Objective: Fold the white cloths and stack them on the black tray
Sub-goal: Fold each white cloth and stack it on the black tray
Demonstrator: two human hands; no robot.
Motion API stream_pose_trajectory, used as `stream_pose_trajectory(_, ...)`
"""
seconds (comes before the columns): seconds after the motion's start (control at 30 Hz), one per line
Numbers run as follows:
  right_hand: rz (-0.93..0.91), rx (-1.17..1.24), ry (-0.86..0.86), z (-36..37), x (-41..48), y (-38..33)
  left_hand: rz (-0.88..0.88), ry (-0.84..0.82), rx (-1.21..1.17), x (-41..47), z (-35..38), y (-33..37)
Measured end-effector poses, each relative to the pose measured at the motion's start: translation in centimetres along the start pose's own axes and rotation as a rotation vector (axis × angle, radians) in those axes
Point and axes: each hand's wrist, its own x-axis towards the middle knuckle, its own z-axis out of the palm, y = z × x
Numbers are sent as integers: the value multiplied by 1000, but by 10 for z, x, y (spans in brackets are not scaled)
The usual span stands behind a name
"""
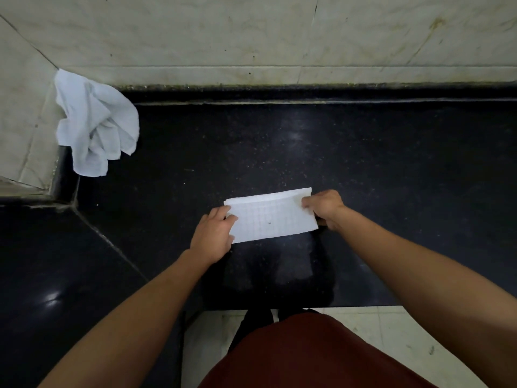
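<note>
A folded white cloth (270, 217) lies on the black worktop (391, 163) near centre. The left grip (214, 236) pinches its 9 o'clock end and the right grip (326, 210) its 3 o'clock end. Crumpled cloths (95, 124) sit at 10 o'clock.

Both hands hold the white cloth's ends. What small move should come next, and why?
Probably fold the right end over to the left: the folded cloth is a wide rectangle, and left hand and right hand each grip one end.
</note>
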Motion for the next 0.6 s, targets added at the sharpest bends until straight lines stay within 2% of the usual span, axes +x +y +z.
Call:
stream_pose_trajectory(0.2, -178, -25, -185, 21, -31, -28, -112, 142, -127, -12, -13, -15)
stream_pose_trajectory(0.43, -241, -294, -238, 112, -34, -39, -241, 107, -217, -38, -23, -46)
stream_pose_trajectory(0.6, -253, -514, -202, 153, -19, -38, -292, 67, -246, -57, -22, -65)
